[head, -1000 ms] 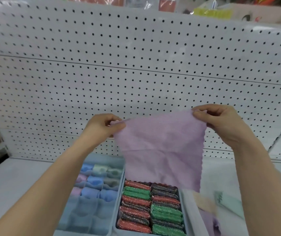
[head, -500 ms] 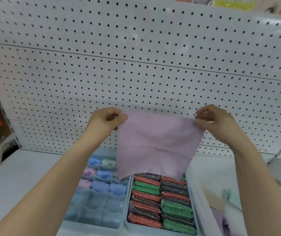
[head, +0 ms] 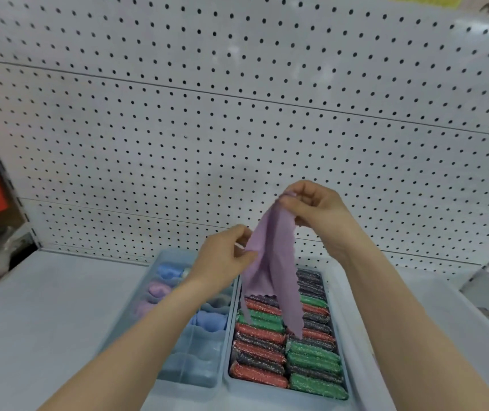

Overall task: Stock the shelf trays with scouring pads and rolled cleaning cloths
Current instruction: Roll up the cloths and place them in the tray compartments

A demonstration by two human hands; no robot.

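Two hands pinch a lilac cleaning cloth point(head: 270, 262) above the scouring-pad tray point(head: 344, 345): right hand point(head: 316, 209) at its top, left hand point(head: 225, 259) at its lower edge.

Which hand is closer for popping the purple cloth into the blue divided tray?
Probably left: the left hand pinches the lilac cloth over the pale blue divided tray; the right hand holds it higher, farther right.

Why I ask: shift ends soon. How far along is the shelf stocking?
Done: the scouring-pad tray looks full; rolled cloths fill the back of the cloth tray. In hand: left hand and right hand pinch a purple cloth, hanging, not yet rolled. Left: the cloth tray's front compartments look empty.
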